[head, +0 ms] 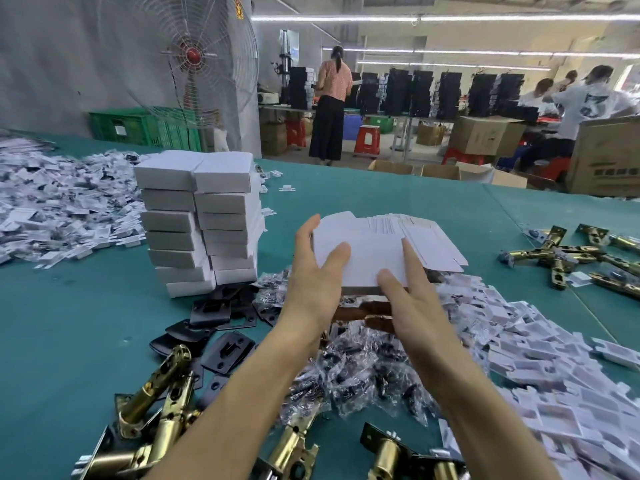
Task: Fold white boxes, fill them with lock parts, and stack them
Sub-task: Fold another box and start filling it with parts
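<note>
Beginning a fold, the flat box blank [360,258] atop its mid-table pile [433,237] is pinched by the left hand [317,271] and pressed under straight fingers of the right hand [410,289]; lifting it clear seems needed next.

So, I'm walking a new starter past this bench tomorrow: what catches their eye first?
Mid-frame, the left grip holds a flat box blank atop a pile, the right grip resting on it. To the left stands a double stack of folded white boxes; brass latches lie nearest and far right.
</note>
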Demonstrator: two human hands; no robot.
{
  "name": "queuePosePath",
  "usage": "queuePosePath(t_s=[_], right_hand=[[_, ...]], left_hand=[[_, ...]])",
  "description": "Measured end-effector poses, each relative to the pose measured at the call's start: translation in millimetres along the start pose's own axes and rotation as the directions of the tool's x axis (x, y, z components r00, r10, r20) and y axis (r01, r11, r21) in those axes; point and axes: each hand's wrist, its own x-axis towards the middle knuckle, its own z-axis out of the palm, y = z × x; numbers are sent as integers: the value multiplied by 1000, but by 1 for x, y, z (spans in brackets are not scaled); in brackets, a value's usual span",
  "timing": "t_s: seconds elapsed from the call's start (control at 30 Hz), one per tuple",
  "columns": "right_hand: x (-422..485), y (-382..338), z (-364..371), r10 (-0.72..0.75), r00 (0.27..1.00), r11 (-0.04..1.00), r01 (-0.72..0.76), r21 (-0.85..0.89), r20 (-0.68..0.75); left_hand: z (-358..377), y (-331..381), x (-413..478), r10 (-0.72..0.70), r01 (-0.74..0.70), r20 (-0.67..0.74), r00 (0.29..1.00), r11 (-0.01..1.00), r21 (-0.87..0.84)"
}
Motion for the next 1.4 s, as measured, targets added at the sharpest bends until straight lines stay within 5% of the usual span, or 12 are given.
queuePosePath(t_s=[0.13,0.33,0.47,0.6,0.83,1.07,1.4], right_hand=[[3,-6,-9,61,998,989,-64,130,31],[8,-14,-31,65,986,975,-29,220,-156],[10,-12,-33,121,964,954,-47,296,-236],[9,-8,-31,141,973,973,-103,205,-181],[4,-7,-33,76,997,963,-71,-259,6],[0,-9,-32,104,982,950,-51,-308,158],[-2,-13,-28,122,960,963,-53,-265,254]], left_hand=[[3,3,-4,-15,10,52,999,995,103],[6,13,-16,-209,159,311,927,971,180],[13,18,-20,-175,114,397,901,978,174],[13,12,-17,-91,38,298,950,983,178],[-1,9,-5,85,-83,-19,996,993,78],[-34,72,70,255,-265,-444,859,963,41],[-84,77,122,142,58,-605,783,952,299]])
